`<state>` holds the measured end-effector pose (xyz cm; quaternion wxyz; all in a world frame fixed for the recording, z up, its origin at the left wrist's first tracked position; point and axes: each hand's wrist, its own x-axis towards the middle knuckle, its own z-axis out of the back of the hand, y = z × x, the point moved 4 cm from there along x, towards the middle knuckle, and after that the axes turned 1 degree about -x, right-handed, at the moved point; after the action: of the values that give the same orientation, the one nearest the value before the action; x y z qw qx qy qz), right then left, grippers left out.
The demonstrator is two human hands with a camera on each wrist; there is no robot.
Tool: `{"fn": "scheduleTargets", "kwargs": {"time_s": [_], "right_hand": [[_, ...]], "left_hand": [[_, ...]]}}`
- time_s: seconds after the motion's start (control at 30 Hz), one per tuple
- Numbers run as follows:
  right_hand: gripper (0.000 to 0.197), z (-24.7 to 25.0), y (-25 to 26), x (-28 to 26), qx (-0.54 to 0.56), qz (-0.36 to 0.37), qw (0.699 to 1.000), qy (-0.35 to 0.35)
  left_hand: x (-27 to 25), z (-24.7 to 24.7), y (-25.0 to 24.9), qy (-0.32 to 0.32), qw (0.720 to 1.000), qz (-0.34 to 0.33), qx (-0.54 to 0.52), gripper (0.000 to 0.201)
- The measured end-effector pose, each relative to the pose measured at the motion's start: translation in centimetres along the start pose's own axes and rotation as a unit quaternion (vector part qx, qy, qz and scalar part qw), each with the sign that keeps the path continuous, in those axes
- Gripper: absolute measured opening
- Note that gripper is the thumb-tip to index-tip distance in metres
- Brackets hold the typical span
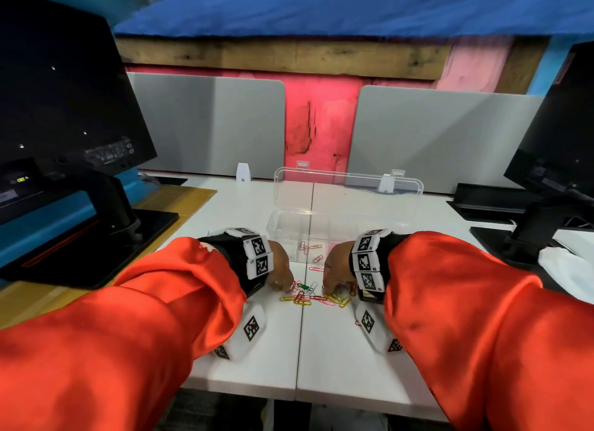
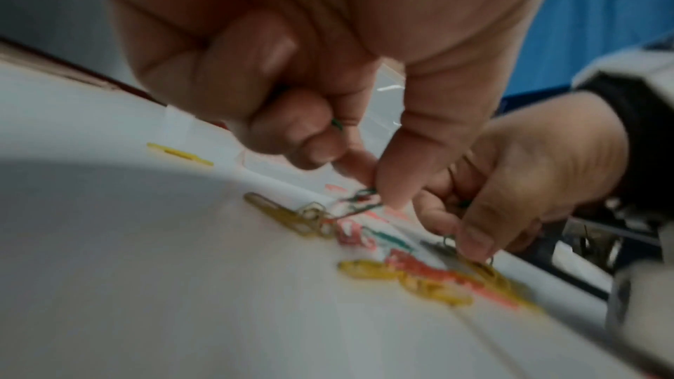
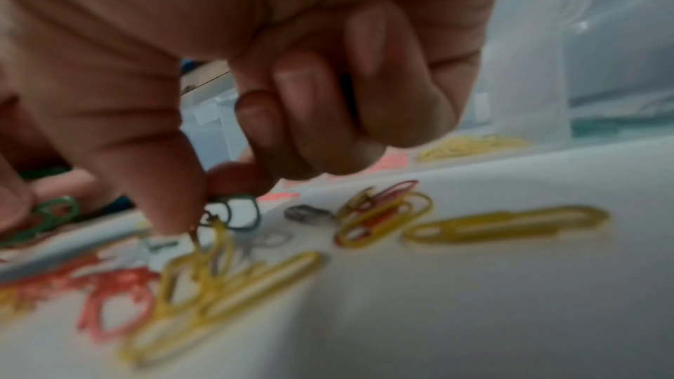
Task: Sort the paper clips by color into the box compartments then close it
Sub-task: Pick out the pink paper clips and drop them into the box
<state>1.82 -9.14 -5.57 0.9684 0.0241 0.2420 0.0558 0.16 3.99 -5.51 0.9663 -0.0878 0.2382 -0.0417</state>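
The left hand pinches a green clip; the right hand pinches another in the pile before the open box. Tangled clips could lift together and drop in the wrong compartment.

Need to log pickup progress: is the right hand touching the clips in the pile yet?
Touching. In the right wrist view, the right hand pinches a green paper clip between thumb and fingertip, just above the pile of clips on the table.

Orange sleeves, tagged blk wristbands
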Motion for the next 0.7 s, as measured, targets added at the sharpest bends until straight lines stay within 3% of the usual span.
{"fn": "scheduleTargets", "kwargs": {"time_s": [0.1,0.17,0.3,0.47,0.6,0.7], "right_hand": [[0.017,-0.1,-0.7,-0.5,0.089,0.011,0.996,0.019],[0.025,-0.1,-1.3,-0.9,0.149,-0.005,0.989,0.014],[0.022,-0.2,-2.3,-1.2,0.193,0.008,0.981,0.032],[0.018,-0.7,-4.1,-1.6,0.263,0.037,0.963,0.046],[0.013,-1.1,-5.7,-1.8,0.272,0.04,0.96,0.06],[0.014,-1.2,-6.9,-1.8,0.312,0.013,0.949,0.038]], "left_hand": [[0.5,0.4,0.5,0.002,0.996,0.03,-0.081,0.027],[0.0,0.8,0.5,-0.001,0.987,0.033,-0.155,0.026],[-0.1,1.0,0.4,0.003,0.976,0.032,-0.216,0.021],[0.2,0.3,-0.8,-0.011,0.97,0.05,-0.238,0.017],[1.1,-0.2,-1.3,-0.022,0.983,0.063,-0.168,0.04],[1.2,-0.3,-1.9,-0.037,0.982,0.058,-0.178,0.035]]}}
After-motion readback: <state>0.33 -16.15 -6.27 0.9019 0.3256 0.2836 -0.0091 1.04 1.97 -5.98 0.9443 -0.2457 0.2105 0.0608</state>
